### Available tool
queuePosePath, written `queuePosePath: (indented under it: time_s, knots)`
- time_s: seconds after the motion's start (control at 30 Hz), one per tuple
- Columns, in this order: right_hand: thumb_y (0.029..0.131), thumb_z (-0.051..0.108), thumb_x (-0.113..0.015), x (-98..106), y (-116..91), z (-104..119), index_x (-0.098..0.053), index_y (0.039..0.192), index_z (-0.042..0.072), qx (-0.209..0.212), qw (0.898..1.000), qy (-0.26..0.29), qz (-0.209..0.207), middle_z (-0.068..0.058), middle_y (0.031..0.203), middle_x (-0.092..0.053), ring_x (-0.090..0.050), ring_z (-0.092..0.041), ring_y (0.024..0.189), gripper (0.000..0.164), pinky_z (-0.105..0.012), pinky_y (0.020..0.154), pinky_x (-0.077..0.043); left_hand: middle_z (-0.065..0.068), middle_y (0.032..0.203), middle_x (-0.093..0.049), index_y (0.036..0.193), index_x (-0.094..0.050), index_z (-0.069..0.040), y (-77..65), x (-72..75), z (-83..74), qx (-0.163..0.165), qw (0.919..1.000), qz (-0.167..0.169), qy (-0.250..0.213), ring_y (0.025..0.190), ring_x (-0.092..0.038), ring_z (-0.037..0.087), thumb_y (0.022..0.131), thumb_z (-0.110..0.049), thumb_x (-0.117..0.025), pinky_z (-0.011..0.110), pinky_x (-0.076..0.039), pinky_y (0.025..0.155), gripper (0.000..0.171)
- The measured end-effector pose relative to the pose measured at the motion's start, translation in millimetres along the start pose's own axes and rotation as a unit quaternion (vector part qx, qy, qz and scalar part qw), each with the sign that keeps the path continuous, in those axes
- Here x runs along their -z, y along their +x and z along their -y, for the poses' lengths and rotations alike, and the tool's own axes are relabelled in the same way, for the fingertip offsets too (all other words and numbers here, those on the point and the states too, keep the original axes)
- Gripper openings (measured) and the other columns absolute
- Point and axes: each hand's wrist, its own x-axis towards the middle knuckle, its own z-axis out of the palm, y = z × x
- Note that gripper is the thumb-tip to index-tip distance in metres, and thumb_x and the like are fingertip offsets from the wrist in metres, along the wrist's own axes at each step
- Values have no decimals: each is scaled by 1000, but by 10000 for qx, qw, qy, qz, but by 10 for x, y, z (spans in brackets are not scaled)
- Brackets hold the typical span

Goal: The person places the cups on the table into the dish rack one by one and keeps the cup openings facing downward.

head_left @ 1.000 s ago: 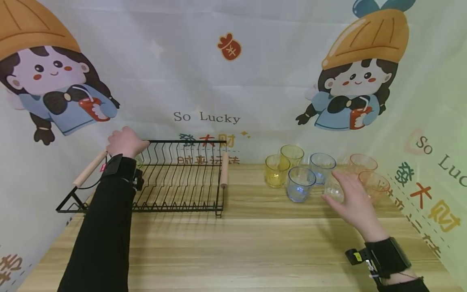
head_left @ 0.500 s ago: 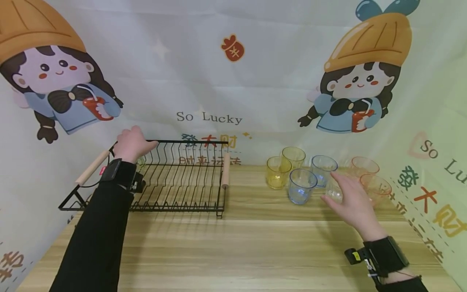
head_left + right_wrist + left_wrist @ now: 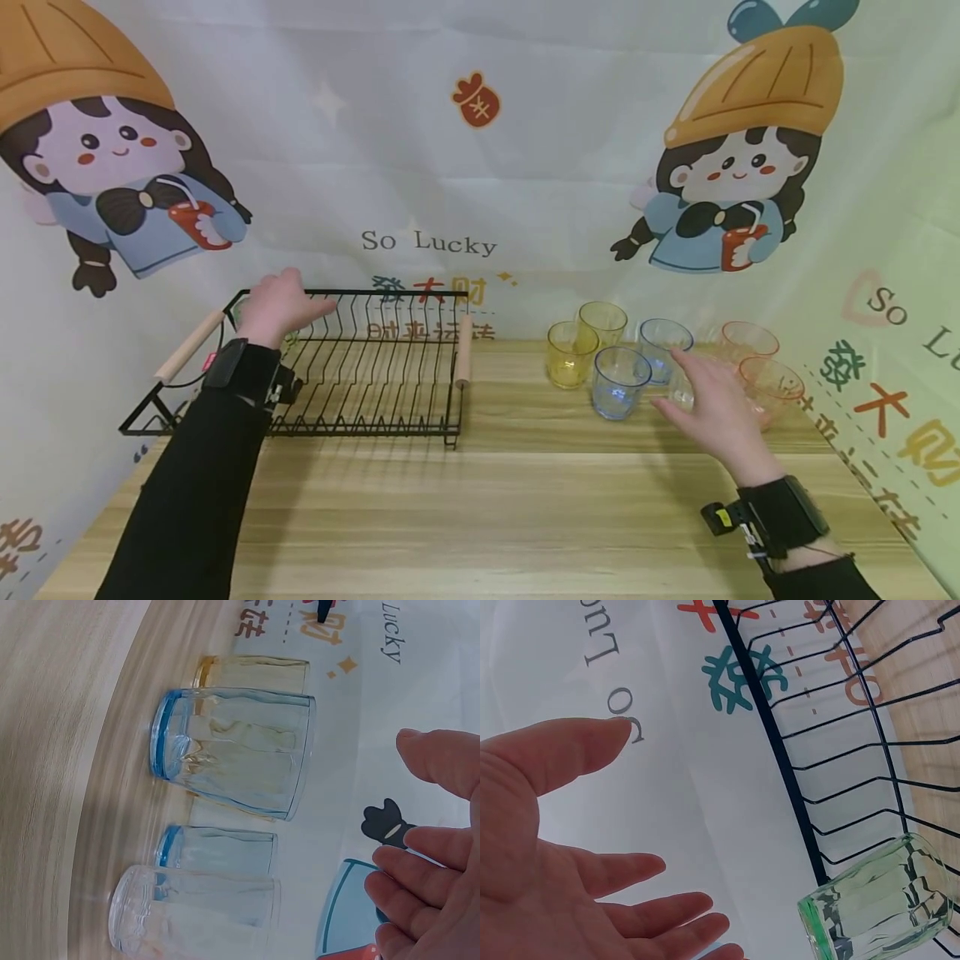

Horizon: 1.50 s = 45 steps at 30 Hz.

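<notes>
My left hand [image 3: 273, 308] hovers over the left end of a black wire dish rack [image 3: 367, 432], thumb and fingers spread and holding nothing. A green-tinted glass [image 3: 877, 900] lies tipped against the rack's wires beside that hand; in the head view the hand and wrist hide most of it. At the right, my right hand [image 3: 716, 408] hangs above a clear glass [image 3: 202, 907], fingers apart and not touching it. Close by on the table stand a front blue glass [image 3: 621, 387] and a rear blue glass [image 3: 667, 342].
Two yellow glasses [image 3: 572, 362] stand left of the blue ones, and two orange-pink glasses [image 3: 772, 379] stand behind my right hand. The rack has wooden handles [image 3: 463, 350] at its ends. A printed cloth [image 3: 555, 192] hangs behind the wooden table [image 3: 480, 517].
My left hand has drifted right and slightly down across the rack's back rail, still holding nothing. My right hand has shifted slightly left. The glasses and the rack stay in place.
</notes>
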Motion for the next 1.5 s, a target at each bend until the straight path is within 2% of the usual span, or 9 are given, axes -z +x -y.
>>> queuePosePath:
  time_s: [0.27,0.4,0.67,0.8,0.9,1.07,1.23,1.5]
  knots:
    - [75,17,-78,-35,44,39,-47,132,-8,19,10000,16,87,-31,127,-53,-48,-47,115,69,-61,99,-37,39,129,-38,140,-27,12,-112,-6,-78,-148,9998,128,-104,113,-40,54,91,-43,-55,61,-40,95,79]
    - [75,18,-77,-63,56,35,-47,132,-8,5,9999,-67,139,-30,127,-53,-48,-47,116,69,-61,100,-36,39,136,-32,144,-22,10,-173,-1,-115,-296,9989,265,-252,121,-34,55,91,-45,-55,63,-36,99,84]
    - [76,18,-76,-111,63,0,-47,131,-10,33,9997,-144,205,-31,127,-53,-48,-47,115,68,-60,99,-39,38,144,-23,147,-16,9,-299,-9,-192,-566,9971,293,-428,131,-22,55,90,-44,-57,65,-28,106,88]
    - [76,18,-76,-143,64,-4,-47,130,-10,145,9997,-155,156,-30,126,-54,-49,-47,114,67,-59,98,-40,38,144,-25,147,-16,8,-374,-28,-208,-662,9964,333,-404,130,-25,55,90,-45,-58,64,-30,105,89]
    - [75,18,-77,-170,64,-3,-47,130,-10,176,9996,-169,142,-30,125,-54,-50,-47,114,68,-59,97,-41,37,145,-25,148,-16,7,-434,-34,-211,-765,9958,380,-341,131,-23,54,88,-50,-58,64,-29,106,92]
    - [75,18,-77,-206,79,8,-46,131,-9,141,9995,-175,222,-29,126,-54,-49,-46,115,70,-59,97,-42,37,144,-27,146,-21,8,-557,-49,-255,-1013,9941,348,-189,132,-24,54,87,-48,-61,66,-24,107,91]
    - [74,17,-78,-246,100,29,-47,131,-8,201,9993,-192,230,-29,126,-54,-50,-46,116,70,-58,99,-41,37,145,-26,145,-21,10,-671,-111,-311,-1203,9919,311,-268,133,-23,53,86,-43,-64,67,-21,108,90]
    - [75,16,-78,-328,123,85,-48,130,-8,157,9988,-283,373,-28,126,-55,-50,-44,116,67,-57,100,-40,35,145,-28,144,-25,9,-777,-231,-359,-1302,9911,123,-243,132,-26,52,83,-48,-67,66,-22,109,94]
